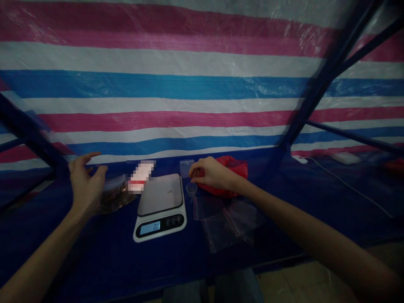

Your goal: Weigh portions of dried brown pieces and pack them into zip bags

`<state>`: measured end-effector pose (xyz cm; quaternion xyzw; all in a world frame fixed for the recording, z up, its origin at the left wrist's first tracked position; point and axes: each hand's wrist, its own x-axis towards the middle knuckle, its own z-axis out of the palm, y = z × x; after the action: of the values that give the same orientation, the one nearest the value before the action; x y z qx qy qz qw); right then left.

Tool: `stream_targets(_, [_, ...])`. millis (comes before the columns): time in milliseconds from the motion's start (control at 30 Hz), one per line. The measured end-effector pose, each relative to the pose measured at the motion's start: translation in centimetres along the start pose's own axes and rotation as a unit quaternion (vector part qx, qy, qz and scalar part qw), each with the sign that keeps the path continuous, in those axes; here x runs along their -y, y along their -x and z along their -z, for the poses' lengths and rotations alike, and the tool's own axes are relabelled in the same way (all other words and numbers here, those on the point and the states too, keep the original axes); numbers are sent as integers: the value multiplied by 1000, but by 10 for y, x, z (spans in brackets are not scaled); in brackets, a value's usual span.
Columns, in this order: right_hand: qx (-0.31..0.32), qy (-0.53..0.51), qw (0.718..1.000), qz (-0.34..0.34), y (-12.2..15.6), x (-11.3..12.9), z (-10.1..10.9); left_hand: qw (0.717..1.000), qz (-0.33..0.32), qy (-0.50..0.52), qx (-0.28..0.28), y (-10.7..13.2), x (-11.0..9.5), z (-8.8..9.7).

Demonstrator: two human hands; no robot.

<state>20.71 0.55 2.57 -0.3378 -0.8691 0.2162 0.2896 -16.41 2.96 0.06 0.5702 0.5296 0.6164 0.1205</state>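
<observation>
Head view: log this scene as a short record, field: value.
left hand: open, thumb and index finger apart, beside a clear bag of dark pieces; contact unclear
right hand: fingers curled, by a small clear cup; whether it holds anything is unclear
scale: on, display reads 0.0
on plate: a few tiny specks
right of scale: red plastic bag, clear flat bags
surface: blue
backdrop: striped sheet
</observation>
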Motion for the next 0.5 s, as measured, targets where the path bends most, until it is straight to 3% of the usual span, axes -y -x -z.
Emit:
stream_targets(33, [5,29,1000,2,1,3,-4,997,-48,-49,-25,2,-13,-9])
stream_targets(133, [17,109,994,21,2,5,-9,981,-158,-110,34,12,-47,-41])
stream_targets(233, [-19,163,986,-11,10,-4,5,956,-244,-140,86,24,-63,-67])
stream_targets(333, [-28,206,971,-119,28,-28,30,924,-320,-180,105,32,-58,-79])
stream_targets(433, [84,185,961,-190,49,-55,50,899,-368,-212,107,37,-43,-77])
stream_targets(500, [122,166,957,-204,59,-67,54,891,-380,-216,118,38,-36,-72])
